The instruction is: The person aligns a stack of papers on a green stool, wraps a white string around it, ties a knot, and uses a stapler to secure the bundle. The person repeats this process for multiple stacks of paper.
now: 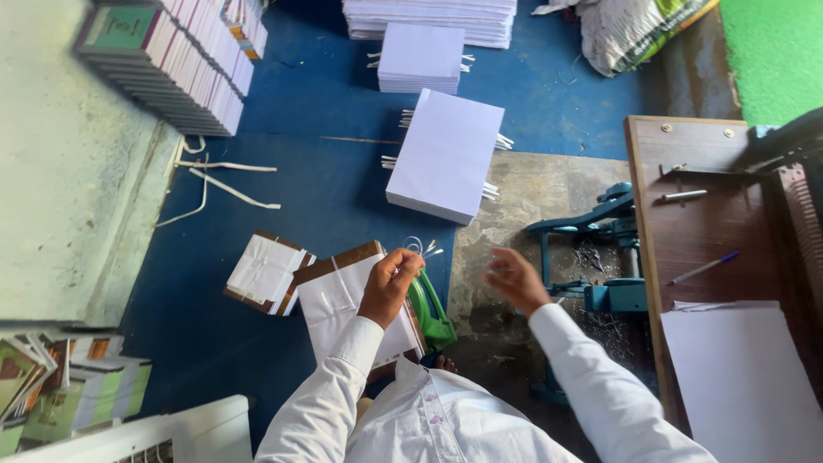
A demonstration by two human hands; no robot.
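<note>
Pinching a thin white thread (417, 246) between thumb and fingertips of our left hand (390, 285), fingers closed together on it; the thread is looping just above the knuckles. Right hand (514, 279) is hanging in the air beside it, well apart from the thread; it is blurred, the fingers look loosely curled with nothing in them, though we cannot tell for sure.

Directly below the left fingers, a white paper block (347, 309) is lying on a brown board (343, 260). A green tool (433, 315) is sitting just right of the wrist. Left of the fingers, a second white bundle (266, 273) is resting on the blue floor (326, 111). Beyond the fingertips, white paper stacks (446, 154) with tape ends sticking out. Right of the right hand, a teal metal machine (600, 257) and a wooden table (694, 231) with two pens and a white sheet.

Our read on doing this cleanly:
- we are keeping the pinch near the thread end so the loop is not tangling
- we are keeping the thread taut but not yanking; it looks thin and likely to snap or cut paper
- we are keeping the free hand close to the block to steady it, so it is not sliding off the board
- we are watching the green tool by the wrist; the thread could snag there
</note>
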